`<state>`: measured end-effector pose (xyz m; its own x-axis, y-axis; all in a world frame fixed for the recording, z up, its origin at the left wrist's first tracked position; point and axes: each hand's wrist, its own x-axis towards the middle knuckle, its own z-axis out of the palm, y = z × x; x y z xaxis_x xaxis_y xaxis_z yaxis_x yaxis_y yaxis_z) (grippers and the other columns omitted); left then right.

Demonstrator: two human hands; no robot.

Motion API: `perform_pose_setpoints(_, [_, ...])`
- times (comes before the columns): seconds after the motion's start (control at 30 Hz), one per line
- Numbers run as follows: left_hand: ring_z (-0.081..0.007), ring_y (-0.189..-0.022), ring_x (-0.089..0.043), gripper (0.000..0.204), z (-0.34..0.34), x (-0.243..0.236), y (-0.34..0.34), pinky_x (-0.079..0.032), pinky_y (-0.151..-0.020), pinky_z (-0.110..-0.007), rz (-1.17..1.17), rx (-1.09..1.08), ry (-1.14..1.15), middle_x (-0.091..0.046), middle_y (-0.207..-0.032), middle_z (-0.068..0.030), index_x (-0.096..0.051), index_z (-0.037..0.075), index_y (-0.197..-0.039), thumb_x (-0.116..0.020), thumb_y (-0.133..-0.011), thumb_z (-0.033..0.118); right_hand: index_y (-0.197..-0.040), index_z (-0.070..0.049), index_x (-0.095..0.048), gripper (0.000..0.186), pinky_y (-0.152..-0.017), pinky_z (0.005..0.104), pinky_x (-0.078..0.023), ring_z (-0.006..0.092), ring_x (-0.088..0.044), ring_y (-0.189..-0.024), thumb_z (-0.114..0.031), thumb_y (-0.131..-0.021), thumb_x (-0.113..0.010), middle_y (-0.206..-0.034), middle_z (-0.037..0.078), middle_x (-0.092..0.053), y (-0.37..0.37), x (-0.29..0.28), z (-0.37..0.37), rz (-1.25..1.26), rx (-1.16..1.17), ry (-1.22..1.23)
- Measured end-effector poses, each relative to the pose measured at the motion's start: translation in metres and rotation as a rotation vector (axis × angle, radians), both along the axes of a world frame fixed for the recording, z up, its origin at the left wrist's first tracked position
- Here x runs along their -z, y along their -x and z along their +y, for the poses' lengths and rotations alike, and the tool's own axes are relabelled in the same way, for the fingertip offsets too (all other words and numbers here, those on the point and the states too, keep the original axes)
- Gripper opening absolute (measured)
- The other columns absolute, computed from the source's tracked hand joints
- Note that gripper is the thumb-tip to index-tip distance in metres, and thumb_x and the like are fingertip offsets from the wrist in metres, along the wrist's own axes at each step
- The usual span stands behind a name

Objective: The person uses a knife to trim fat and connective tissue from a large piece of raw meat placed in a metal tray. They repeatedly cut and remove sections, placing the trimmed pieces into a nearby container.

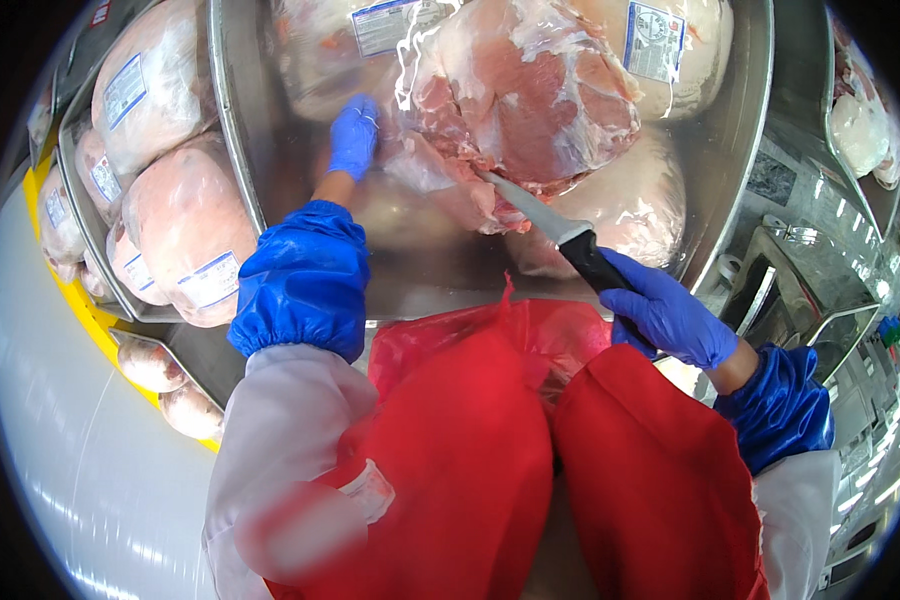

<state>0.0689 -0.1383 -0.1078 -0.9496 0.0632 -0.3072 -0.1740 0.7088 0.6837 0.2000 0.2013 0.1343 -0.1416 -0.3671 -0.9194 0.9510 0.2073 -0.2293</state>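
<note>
A large piece of raw meat (560, 90), pink-red with white fat, rests on wrapped pieces in a metal bin (232, 120). At its left edge is my left hand (353, 138) in a blue glove, fingers curled against the pale skin there; the fingertips are partly hidden. My right hand (670, 315), also gloved in blue, is closed round the black handle of a knife (545, 217). The blade slants up and to the left, its tip against the loose flap (480, 200) along the meat's lower edge.
Plastic-wrapped meat pieces (160, 85) with labels fill another metal bin at left, beside a yellow edge (85, 305). A labelled wrapped piece (690, 45) lies behind the cut meat. More meat (860, 135) sits in a container at far right. My red apron (450, 450) is against the bin's near side.
</note>
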Motion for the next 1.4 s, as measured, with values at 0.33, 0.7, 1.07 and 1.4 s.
perform_pose_setpoints(0.33, [-0.0383, -0.073, -0.052, 0.027, -0.002, 0.007, 0.003, -0.042, -0.068, -0.040, 0.014, 0.112, 0.074, -0.056, -0.079, -0.0223, -0.052, 0.001, -0.083, -0.043, -0.089, 0.026, -0.136, -0.007, -0.030, 0.052, -0.049, 0.0349, -0.045, 0.0209, -0.057, -0.052, -0.016, -0.088, -0.049, -0.068, 0.015, -0.058, -0.018, 0.030, -0.031, 0.255, -0.107, -0.082])
perform_pose_setpoints(0.7, [-0.0396, -0.081, -0.054, 0.025, -0.007, 0.014, 0.021, -0.043, -0.071, -0.043, -0.015, 0.361, 0.309, -0.058, -0.088, -0.0204, -0.054, 0.000, -0.086, -0.043, -0.089, 0.023, -0.139, -0.013, -0.018, 0.060, -0.059, 0.0478, -0.046, 0.0392, -0.058, -0.063, -0.017, -0.086, -0.047, -0.071, 0.024, -0.059, -0.053, 0.077, -0.044, 0.738, -0.482, -0.361])
perform_pose_setpoints(1.07, [-0.0377, -0.080, -0.054, 0.025, 0.000, 0.011, 0.008, -0.042, -0.071, -0.043, -0.066, 0.176, 0.073, -0.055, -0.083, -0.0196, -0.053, 0.003, -0.084, -0.040, -0.091, 0.023, -0.137, -0.004, -0.026, 0.057, -0.050, 0.0246, -0.045, 0.0101, -0.055, -0.054, -0.020, -0.088, -0.050, -0.064, 0.007, -0.054, -0.013, 0.017, -0.032, 0.015, 0.203, 0.032])
perform_pose_setpoints(1.4, [-0.0346, -0.078, -0.056, 0.020, -0.009, 0.040, 0.013, -0.043, -0.066, -0.042, 0.232, 0.422, 0.279, -0.057, -0.081, -0.0186, -0.053, 0.003, -0.083, -0.045, -0.088, 0.020, -0.141, -0.025, -0.014, 0.064, -0.063, 0.0483, -0.045, 0.0428, -0.058, -0.069, -0.018, -0.087, -0.048, -0.078, 0.027, -0.059, -0.071, 0.067, -0.070, 0.550, -0.345, -0.415])
